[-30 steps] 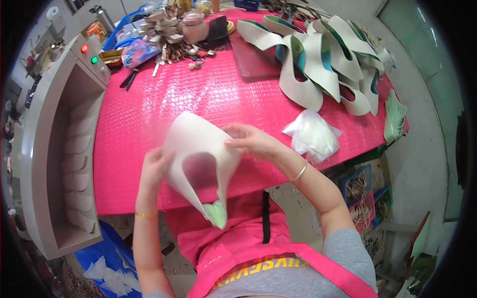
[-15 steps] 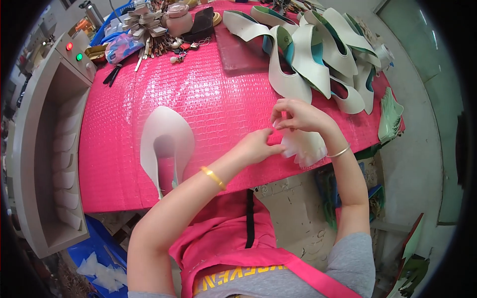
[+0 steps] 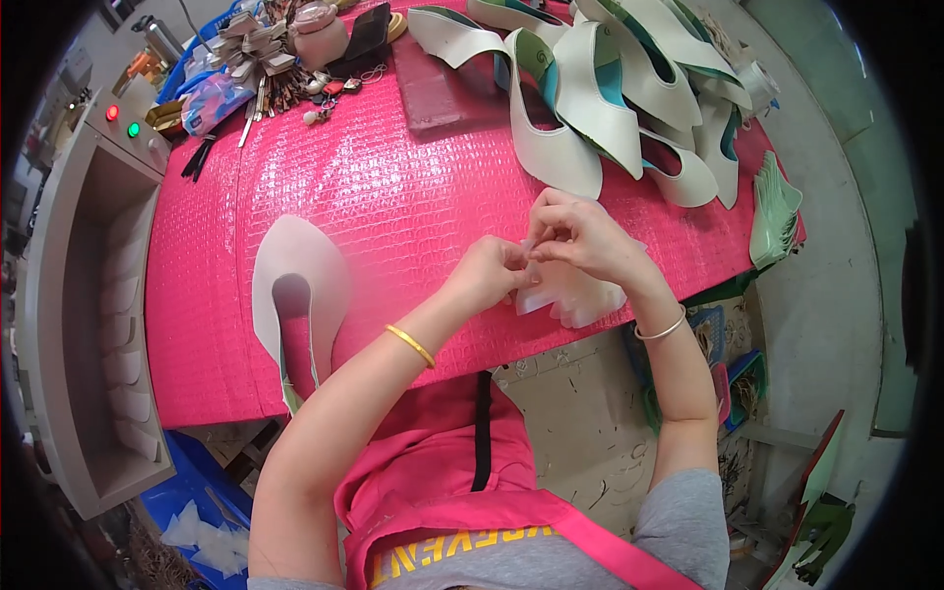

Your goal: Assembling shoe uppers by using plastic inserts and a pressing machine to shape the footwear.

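My left hand (image 3: 492,271) and my right hand (image 3: 582,234) meet over the near part of the pink table (image 3: 393,211). Both are closed, thumb against fingers, on a thin translucent white sheet piece (image 3: 531,293); its upper edge is hidden by the fingers. Under my right hand lies a loose stack of similar translucent pieces (image 3: 588,298), fanned out near the table's front edge. To the left of my left hand a white shoe upper (image 3: 329,261) rests flat, toe pointing away, its ends reaching the near edge.
White shoe uppers (image 3: 600,108) with green and blue linings pile up at the far right. Light green pieces (image 3: 775,211) stand at the right edge. A grey cabinet (image 3: 59,324) with white pieces flanks the table's left. Bundled strips (image 3: 258,59) lie at the back left.
My left hand has closed in on the right one, and its thumb and fingers now pinch the translucent piece. The whole view has shifted slightly.
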### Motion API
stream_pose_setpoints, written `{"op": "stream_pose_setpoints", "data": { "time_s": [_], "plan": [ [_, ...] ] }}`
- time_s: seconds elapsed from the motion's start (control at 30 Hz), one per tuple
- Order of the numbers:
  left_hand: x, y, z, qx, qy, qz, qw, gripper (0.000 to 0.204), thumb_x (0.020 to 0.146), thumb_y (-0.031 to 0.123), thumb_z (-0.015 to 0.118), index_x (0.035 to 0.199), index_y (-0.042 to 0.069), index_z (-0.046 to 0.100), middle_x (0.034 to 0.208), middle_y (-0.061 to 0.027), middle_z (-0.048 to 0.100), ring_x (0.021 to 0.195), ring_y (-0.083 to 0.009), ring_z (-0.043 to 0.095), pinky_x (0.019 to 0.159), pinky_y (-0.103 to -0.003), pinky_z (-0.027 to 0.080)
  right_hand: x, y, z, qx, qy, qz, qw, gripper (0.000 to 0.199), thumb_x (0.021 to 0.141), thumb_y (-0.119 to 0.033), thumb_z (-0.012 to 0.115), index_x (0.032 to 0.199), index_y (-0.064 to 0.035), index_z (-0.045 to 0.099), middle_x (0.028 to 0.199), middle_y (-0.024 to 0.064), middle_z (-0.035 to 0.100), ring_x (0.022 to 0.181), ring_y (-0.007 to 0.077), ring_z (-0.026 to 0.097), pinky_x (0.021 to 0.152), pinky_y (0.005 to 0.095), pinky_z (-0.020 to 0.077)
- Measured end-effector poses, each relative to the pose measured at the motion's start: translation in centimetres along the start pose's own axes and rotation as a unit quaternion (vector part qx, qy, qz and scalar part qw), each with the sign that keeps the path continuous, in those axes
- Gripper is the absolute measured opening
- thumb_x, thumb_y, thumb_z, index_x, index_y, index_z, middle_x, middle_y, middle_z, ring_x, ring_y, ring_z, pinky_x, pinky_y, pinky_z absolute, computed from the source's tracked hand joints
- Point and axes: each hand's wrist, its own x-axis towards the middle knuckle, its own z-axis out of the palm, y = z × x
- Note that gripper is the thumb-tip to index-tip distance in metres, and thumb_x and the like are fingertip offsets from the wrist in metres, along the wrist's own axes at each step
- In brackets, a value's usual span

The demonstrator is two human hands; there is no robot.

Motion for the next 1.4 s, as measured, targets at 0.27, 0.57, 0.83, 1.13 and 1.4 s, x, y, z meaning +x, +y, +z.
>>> {"op": "stream_pose_setpoints", "data": {
  "time_s": [0.27, 0.57, 0.83, 1.13, 1.4],
  "plan": [
    [0.3, 0.3, -1.0, -0.056, -0.042, -0.007, 0.998, 0.013, 0.072, 0.007, 0.064, 0.075, -0.005, 0.060, 0.063, -0.0092, 0.059, 0.052, -0.0141, 0.057, 0.045, -0.026, 0.047, -4.5, 2.2, -1.3, 0.231, 0.102, -0.045, 0.967, 0.006, 0.062, 0.006, 0.061, 0.064, 0.0030, 0.056, 0.077, 0.0062, 0.051, 0.074, 0.0148, 0.054, 0.066, 0.0252, 0.0459],
    [0.5, -2.6, -2.2, -0.013, 0.053, -0.068, 0.996, 0.014, 0.073, 0.007, 0.060, 0.072, -0.007, 0.060, 0.060, -0.0139, 0.059, 0.050, -0.0234, 0.059, 0.049, -0.034, 0.050, -18.0, 9.3, -11.0, 0.646, 0.354, -0.347, 0.581, 0.016, 0.076, -0.011, 0.057, 0.084, -0.0070, 0.044, 0.078, 0.0035, 0.043, 0.069, 0.0106, 0.039, 0.061, 0.0242, 0.0369],
    [-6.8, 6.7, -1.0, 0.244, 0.156, 0.096, 0.952, 0.040, 0.084, 0.031, 0.048, 0.089, -0.007, 0.057, 0.075, -0.0183, 0.059, 0.070, -0.0244, 0.058, 0.066, -0.031, 0.047, -13.5, -5.8, -3.2, -0.043, 0.245, -0.105, 0.963, 0.015, 0.054, -0.005, 0.048, 0.069, -0.0021, 0.051, 0.075, 0.0095, 0.049, 0.059, 0.0168, 0.043, 0.052, 0.0247, 0.0324],
    [-13.0, 4.6, -6.6, -0.041, 0.070, -0.060, 0.995, 0.023, 0.082, 0.015, 0.054, 0.091, -0.006, 0.060, 0.076, -0.0024, 0.060, 0.066, -0.0054, 0.053, 0.059, -0.020, 0.043, -3.1, -11.8, 7.7, -0.164, 0.119, -0.250, 0.947, 0.053, 0.063, -0.013, 0.064, 0.112, -0.0034, 0.048, 0.107, 0.0122, 0.049, 0.089, 0.0234, 0.053, 0.070, 0.0326, 0.0459],
    [-18.0, -0.3, -20.3, 0.206, 0.452, -0.054, 0.866, 0.047, 0.084, 0.042, 0.046, 0.095, -0.002, 0.059, 0.077, -0.0090, 0.060, 0.071, -0.0139, 0.055, 0.061, -0.030, 0.044, 4.1, -9.3, 10.9, 0.485, 0.106, 0.104, 0.862, 0.027, 0.086, -0.018, 0.047, 0.100, 0.0057, 0.049, 0.095, 0.0159, 0.056, 0.088, 0.0234, 0.057, 0.076, 0.0324, 0.0459]
  ]
}}
